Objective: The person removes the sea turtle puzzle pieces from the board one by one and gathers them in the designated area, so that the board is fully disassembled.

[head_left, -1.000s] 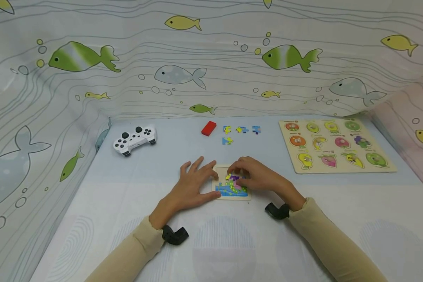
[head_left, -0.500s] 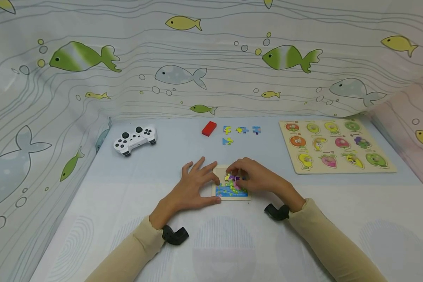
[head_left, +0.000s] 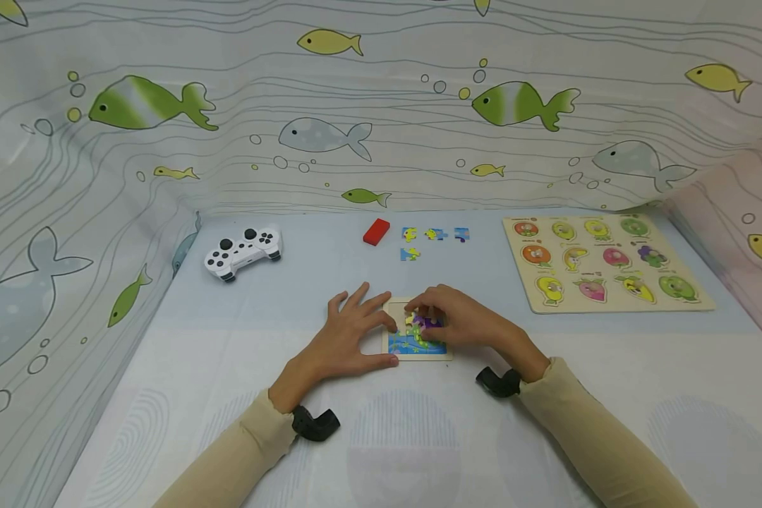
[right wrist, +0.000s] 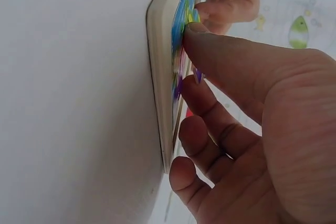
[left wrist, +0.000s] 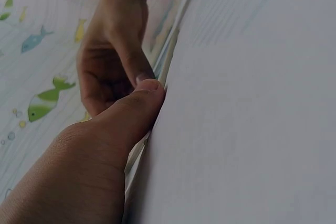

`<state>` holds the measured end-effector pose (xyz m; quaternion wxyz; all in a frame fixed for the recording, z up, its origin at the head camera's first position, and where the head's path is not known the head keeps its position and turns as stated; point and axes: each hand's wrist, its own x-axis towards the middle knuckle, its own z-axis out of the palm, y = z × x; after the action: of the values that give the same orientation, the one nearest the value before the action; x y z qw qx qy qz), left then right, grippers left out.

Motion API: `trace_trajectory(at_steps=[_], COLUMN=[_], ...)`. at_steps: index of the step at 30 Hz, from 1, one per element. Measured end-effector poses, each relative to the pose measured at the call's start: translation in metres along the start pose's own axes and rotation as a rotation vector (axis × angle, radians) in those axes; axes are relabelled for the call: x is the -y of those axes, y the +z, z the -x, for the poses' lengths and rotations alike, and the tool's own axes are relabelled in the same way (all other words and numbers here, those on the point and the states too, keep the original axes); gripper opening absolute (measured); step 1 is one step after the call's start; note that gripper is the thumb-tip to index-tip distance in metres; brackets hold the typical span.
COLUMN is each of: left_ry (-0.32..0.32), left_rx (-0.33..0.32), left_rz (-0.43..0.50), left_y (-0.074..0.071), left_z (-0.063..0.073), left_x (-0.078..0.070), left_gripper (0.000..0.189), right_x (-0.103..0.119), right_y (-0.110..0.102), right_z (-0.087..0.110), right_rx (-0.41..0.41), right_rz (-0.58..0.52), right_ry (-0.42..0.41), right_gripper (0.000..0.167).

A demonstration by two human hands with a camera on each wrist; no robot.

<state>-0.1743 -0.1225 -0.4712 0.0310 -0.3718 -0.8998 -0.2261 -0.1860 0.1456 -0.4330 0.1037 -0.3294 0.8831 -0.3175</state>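
Note:
A small jigsaw puzzle board (head_left: 419, 358) with a pale wooden frame lies before me, its lower part filled with blue, green and pink pieces. My left hand (head_left: 346, 339) spreads its fingers at the board's left side, thumb along the near left corner and index fingertip on the left edge. Over the board's right half, my right hand (head_left: 466, 315) pinches a purple-and-yellow puzzle piece (right wrist: 198, 75) between thumb and index finger, tilted up from the picture. The other right fingers (right wrist: 194, 135) curl beside the board's edge. Part of the picture is hidden under the right hand.
Several loose puzzle pieces (head_left: 437, 233) lie beyond the board, beside a red block (head_left: 377, 231). A white game controller (head_left: 244, 252) sits at the back left. At the back right is a wooden fruit puzzle board (head_left: 622, 306). A fish-print curtain (head_left: 419, 92) rises behind.
The left thumb has slid slightly down along the board's corner, and its index finger has shifted a little. The right fingers have moved slightly left with the piece, which turns over the board.

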Motion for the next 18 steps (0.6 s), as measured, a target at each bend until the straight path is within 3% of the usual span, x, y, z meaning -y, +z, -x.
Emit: trace_trajectory(at_steps=[18], left_ry=[0.003], left_rx=[0.003], left_rz=[-0.028], left_y=[0.0010], left_z=[0.0001], left_x=[0.0006], left_gripper=[0.042], right_x=[0.0032], right_y=[0.0002], right_z=[-0.0006], right_rx=[0.012], right_rz=[0.123], right_ry=[0.021], right_gripper=[0.037])
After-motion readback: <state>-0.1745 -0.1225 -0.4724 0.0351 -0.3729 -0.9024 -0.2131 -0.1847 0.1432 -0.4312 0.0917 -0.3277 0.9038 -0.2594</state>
